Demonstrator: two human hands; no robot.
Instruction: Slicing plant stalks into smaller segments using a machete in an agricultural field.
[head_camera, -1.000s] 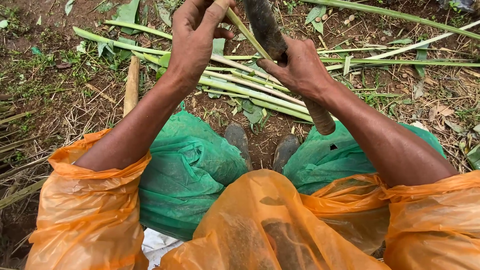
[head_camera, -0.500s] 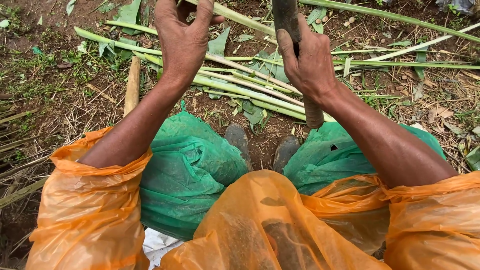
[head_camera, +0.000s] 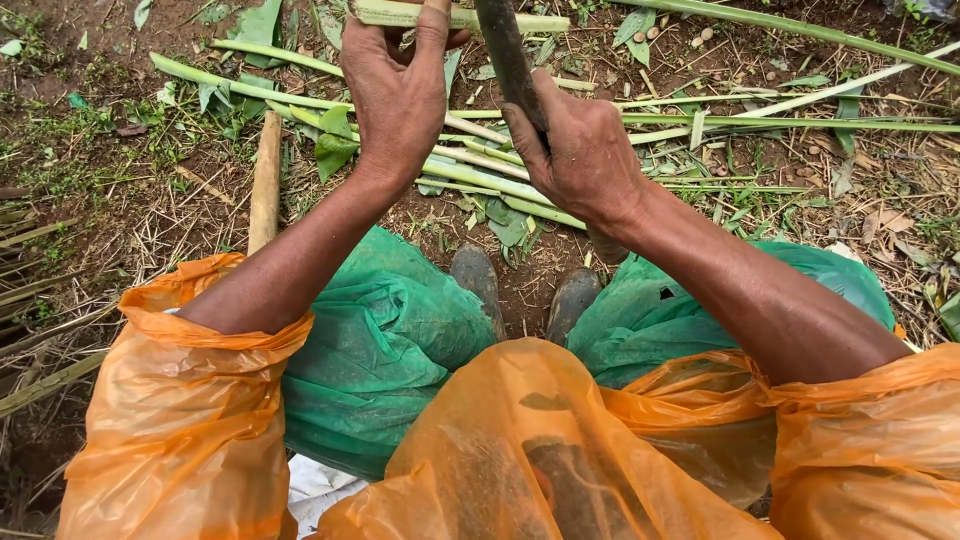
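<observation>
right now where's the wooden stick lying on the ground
In the head view, the wooden stick lies on the dirt at left, beside the left hand.

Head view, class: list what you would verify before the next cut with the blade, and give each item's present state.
1. Right hand closed firmly round the blade handle: ok.
2. Left hand gripping the green stalk: ok.
3. Left fingers clear of the cutting edge: cannot tell, the edge is out of frame.
4. Boots away from the blade: ok, they sit well below the hands.
5. Ground underfoot free of trip hazards: not ok, cut stalks lie strewn ahead.
</observation>
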